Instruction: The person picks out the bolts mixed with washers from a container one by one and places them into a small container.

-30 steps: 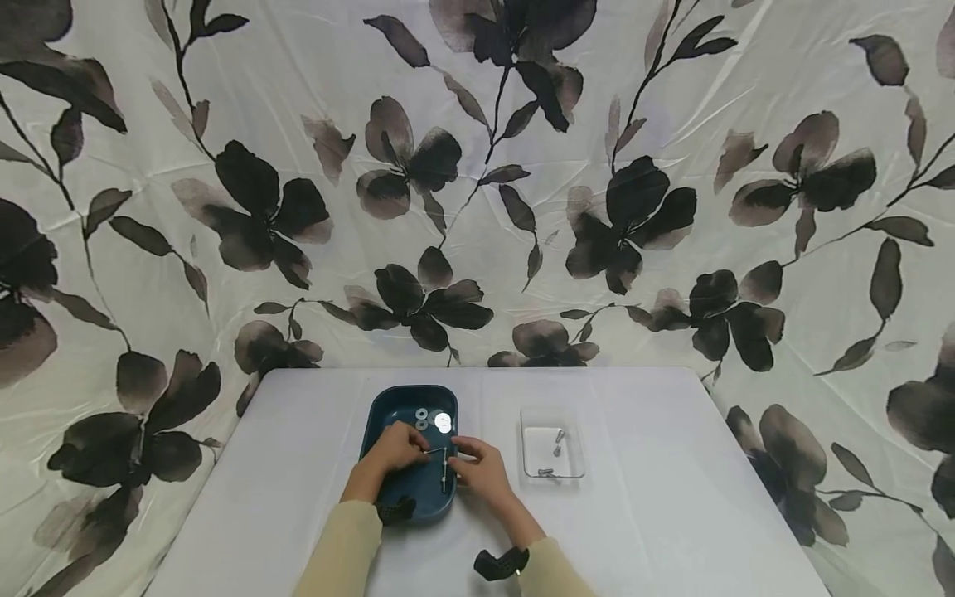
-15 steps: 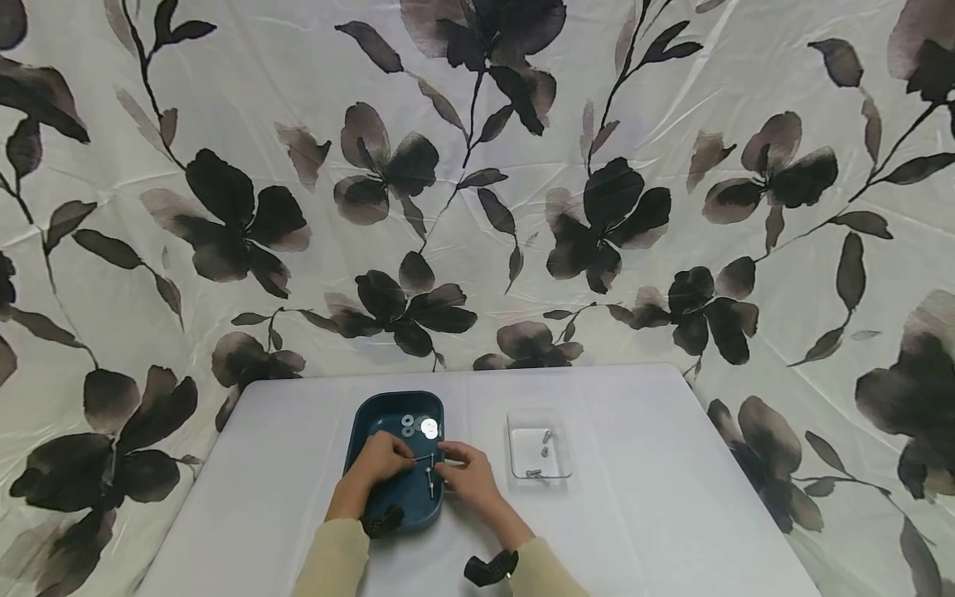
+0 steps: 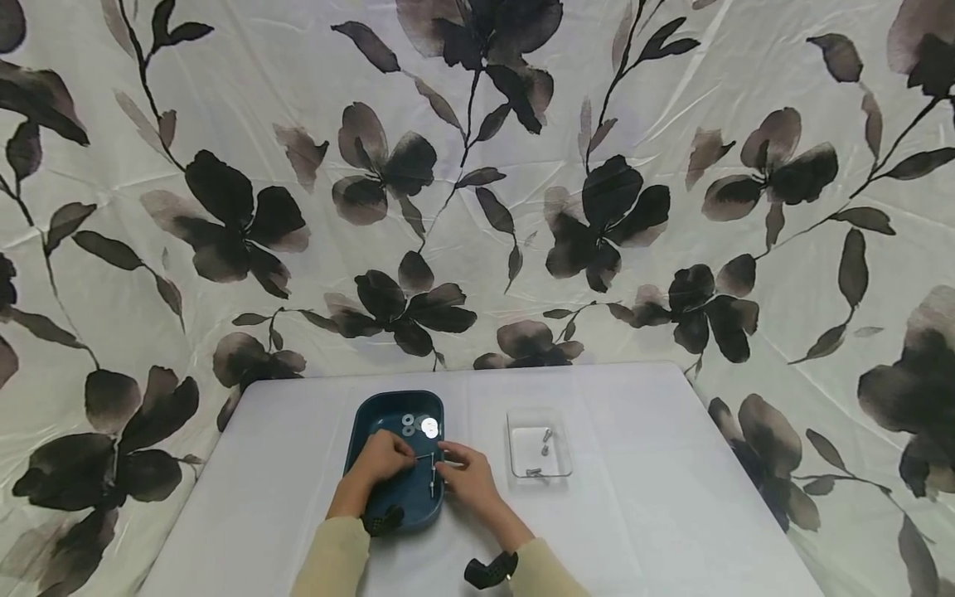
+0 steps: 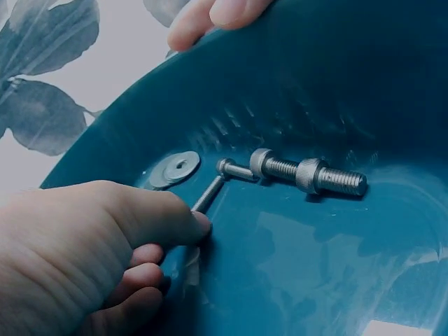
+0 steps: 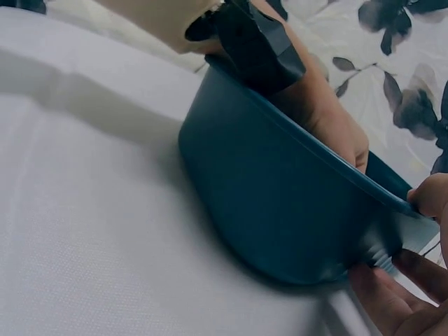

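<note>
My left hand reaches into the blue tray and pinches a thin threaded screw between thumb and finger. The screw's far end comes right up to the head of a small bolt on the tray floor. In line with that bolt lies a thicker bolt with a knurled round head and a knurled ring around its thread. At the tray's right side my right hand grips the wall, the thumb at the rim and fingers against the outside, as the right wrist view shows.
Several flat washers and a shiny disc lie at the tray's far end. To the right, a clear plastic box with a few small bolts stands on the white table. A floral curtain hangs behind.
The head view has shifted slightly, so everything appears further left than one second ago. Since half a second ago the thick bolt has straightened along the tray's right wall; both hands have stayed nearly still.
</note>
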The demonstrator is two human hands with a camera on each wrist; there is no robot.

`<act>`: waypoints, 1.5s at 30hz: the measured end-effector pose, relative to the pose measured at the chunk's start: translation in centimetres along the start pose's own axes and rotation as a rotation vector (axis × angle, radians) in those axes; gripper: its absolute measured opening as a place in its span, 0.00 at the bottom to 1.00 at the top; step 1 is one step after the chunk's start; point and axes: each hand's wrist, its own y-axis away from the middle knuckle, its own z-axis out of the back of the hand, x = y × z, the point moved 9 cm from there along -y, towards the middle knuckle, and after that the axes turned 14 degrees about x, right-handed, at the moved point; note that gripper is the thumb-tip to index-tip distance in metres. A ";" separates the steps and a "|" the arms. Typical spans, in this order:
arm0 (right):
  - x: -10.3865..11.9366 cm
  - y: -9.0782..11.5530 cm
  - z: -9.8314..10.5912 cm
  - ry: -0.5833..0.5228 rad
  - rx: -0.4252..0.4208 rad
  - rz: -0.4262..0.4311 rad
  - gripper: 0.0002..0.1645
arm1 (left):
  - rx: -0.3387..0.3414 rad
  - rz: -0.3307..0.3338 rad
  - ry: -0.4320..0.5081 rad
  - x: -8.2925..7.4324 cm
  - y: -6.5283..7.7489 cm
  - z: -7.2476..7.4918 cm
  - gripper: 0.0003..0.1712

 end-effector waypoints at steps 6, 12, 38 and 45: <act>2.6 1.5 -0.4 -0.020 0.007 0.039 0.22 | -0.005 -0.004 0.008 0.1 0.1 -0.3 0.03; 1.0 1.6 -0.5 -0.012 0.009 0.025 0.22 | -0.004 -0.037 0.031 -1.0 0.4 -0.3 0.02; 6.8 3.4 3.1 -0.008 -0.055 0.053 0.19 | -0.229 -0.221 0.072 -6.8 3.2 5.7 0.05; 8.2 4.5 7.9 0.037 -0.118 0.079 0.19 | -0.227 -0.277 0.010 -7.9 3.4 5.3 0.05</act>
